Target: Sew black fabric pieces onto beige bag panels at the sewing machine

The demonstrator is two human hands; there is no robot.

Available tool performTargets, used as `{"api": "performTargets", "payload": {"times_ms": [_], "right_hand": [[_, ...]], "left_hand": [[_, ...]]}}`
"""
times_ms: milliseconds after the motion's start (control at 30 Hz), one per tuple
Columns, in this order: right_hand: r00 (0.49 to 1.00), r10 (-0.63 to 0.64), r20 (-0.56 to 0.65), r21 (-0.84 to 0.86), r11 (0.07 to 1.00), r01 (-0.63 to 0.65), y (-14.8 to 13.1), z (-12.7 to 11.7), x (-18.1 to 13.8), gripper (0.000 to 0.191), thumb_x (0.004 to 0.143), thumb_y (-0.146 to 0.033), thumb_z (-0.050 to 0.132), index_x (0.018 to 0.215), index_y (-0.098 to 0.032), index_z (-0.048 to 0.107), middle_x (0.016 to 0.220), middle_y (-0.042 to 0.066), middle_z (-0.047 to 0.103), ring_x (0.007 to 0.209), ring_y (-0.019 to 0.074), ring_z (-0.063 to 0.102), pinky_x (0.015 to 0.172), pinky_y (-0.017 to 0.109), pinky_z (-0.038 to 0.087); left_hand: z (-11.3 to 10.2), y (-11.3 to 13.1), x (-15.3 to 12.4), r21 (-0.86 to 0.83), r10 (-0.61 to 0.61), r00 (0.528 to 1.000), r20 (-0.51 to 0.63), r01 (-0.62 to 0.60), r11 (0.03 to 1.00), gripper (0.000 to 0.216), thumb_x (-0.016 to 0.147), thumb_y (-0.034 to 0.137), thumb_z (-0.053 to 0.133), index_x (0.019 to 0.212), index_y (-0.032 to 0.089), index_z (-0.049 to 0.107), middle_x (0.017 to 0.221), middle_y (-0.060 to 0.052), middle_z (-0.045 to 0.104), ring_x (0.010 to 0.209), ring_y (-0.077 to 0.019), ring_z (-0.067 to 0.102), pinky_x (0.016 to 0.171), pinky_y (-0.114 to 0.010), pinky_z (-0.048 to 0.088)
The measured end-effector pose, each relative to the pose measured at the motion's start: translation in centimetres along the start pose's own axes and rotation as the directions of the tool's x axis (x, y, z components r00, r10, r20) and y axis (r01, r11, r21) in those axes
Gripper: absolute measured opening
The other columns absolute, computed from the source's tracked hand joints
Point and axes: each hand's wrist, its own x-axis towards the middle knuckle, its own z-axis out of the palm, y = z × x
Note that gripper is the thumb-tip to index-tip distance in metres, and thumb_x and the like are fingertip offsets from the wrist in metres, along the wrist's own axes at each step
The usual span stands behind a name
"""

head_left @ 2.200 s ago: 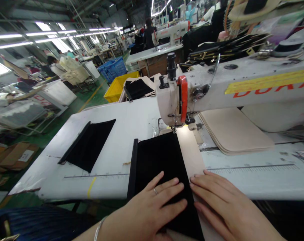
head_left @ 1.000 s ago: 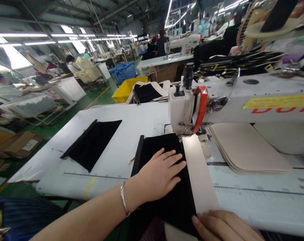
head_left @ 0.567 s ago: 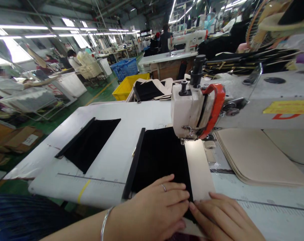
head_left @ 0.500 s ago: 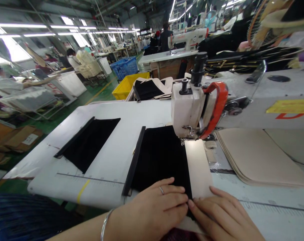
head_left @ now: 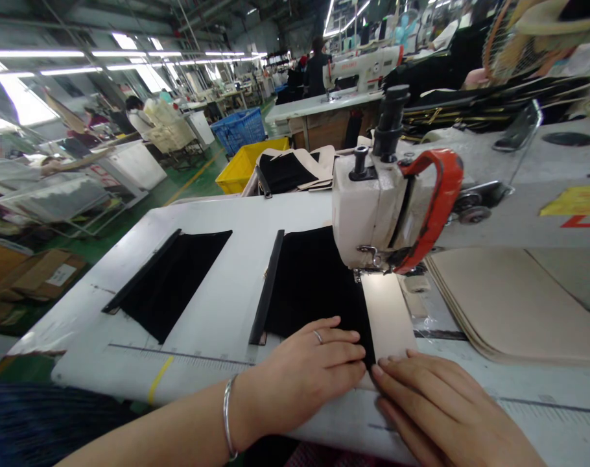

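We rest our left hand (head_left: 309, 366), fingers slightly spread, on the flat black fabric panel's (head_left: 317, 285) near corner; our right hand (head_left: 443, 399), fingers together, touches the pale beige sheet (head_left: 389, 308). Ahead of our hands, the panel now reaches farther past the white metal sewing machine's (head_left: 365, 207) needle than earlier.

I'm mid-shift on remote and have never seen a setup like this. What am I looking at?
There is no robot: a camera worn on a person's head looks forward and down at their bare hands. In front is a sewing machine on a white table. The left hand lies on a black fabric piece; the right hand touches the pale panel showing along its edge. Both seem to rest rather than grip. Another black piece lies left, stacked pale panels right.
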Motion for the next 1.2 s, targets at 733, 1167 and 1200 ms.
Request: {"api": "performTargets", "payload": {"times_ms": [733, 1167, 1200], "right_hand": [[0.974, 0.119, 0.195, -0.027, 0.993, -0.116, 4.2, 1.3, 3.2, 0.032, 0.092, -0.035, 0.053, 0.120, -0.022, 0.061, 0.121, 0.005, 0.060, 0.109, 0.0210, 0.057, 0.096, 0.042, 0.051], [0.958, 0.183, 0.219, -0.139, 0.978, -0.155, 6.3, 2.6, 4.7, 0.043, 0.094, -0.043, 0.044, 0.128, -0.021, 0.057, 0.134, 0.004, 0.056, 0.114, 0.0262, 0.058, 0.094, 0.045, 0.052], [0.957, 0.185, 0.222, -0.140, 0.978, -0.156, 6.3, 2.7, 4.8, 0.043, 0.094, -0.043, 0.044, 0.129, -0.021, 0.056, 0.135, 0.003, 0.055, 0.115, 0.0262, 0.058, 0.093, 0.045, 0.053]], "left_hand": [[-0.2, -5.9, 3.7, 0.118, -0.004, 1.000, 0.001, 0.004, 0.993, 0.027, 0.094, 0.007, 0.043, 0.116, 0.013, 0.058, 0.127, -0.008, 0.061, 0.127, -0.0184, 0.050, 0.114, -0.037, 0.035], [0.2, -8.7, 5.8, 0.081, -0.130, 0.986, -0.103, 0.139, 0.987, 0.022, 0.092, 0.010, 0.051, 0.108, 0.015, 0.064, 0.115, -0.004, 0.066, 0.112, -0.0167, 0.059, 0.103, -0.029, 0.045], [0.2, -8.6, 5.8, 0.080, -0.143, 0.983, -0.112, 0.152, 0.985, 0.022, 0.092, 0.009, 0.051, 0.108, 0.016, 0.065, 0.114, -0.004, 0.066, 0.111, -0.0168, 0.059, 0.102, -0.029, 0.046]]}}
